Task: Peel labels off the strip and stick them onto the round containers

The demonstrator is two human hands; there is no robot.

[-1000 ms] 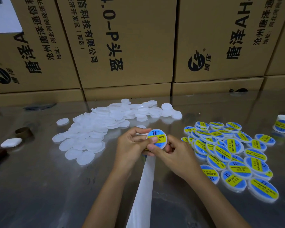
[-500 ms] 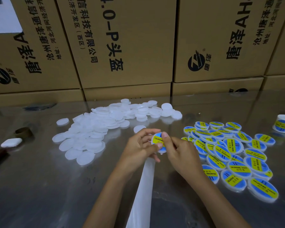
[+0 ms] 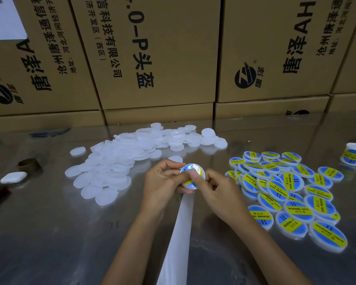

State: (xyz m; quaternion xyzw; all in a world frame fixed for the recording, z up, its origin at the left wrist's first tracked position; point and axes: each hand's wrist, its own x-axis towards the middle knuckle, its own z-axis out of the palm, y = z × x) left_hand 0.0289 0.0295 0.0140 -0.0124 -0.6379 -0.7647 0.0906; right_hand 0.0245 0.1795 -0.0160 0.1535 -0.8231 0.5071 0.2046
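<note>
Cardboard boxes (image 3: 156, 58) with black print walled off the back of your shiny metal table (image 3: 49, 233). Unlabelled white containers (image 3: 119, 161) were heaped left of centre, running back toward the boxes; one lone white disc (image 3: 78, 151) sat just off the heap's left edge. Labelled containers (image 3: 286, 194), blue with a yellow band, were piled to your right, overlapping each other. Label roll (image 3: 353, 154) stood at the far right edge, well apart from the pile. Small white case (image 3: 13, 177) and a brown ring of tape (image 3: 29, 163) sat at the left edge. Nothing stood between you and either pile.

You held one round container (image 3: 192, 176) above the table between both hands, in the gap between the two piles. It carried a blue label with a yellow band, glare washing out most of the print. Face was tilted up toward you; it's a disc, so no long axis, and the yellow band's direction was too hidden to call.

Your left hand (image 3: 162, 179) gripped it from the left, fingers curled around the rim. Your right hand (image 3: 218, 188) pinched the right side, thumb (image 3: 193, 174) pressed flat on the label face.

White backing strip (image 3: 177, 239) ran from under your hands straight back toward you, long axis near-vertical in view, lying on the table between your forearms
</note>
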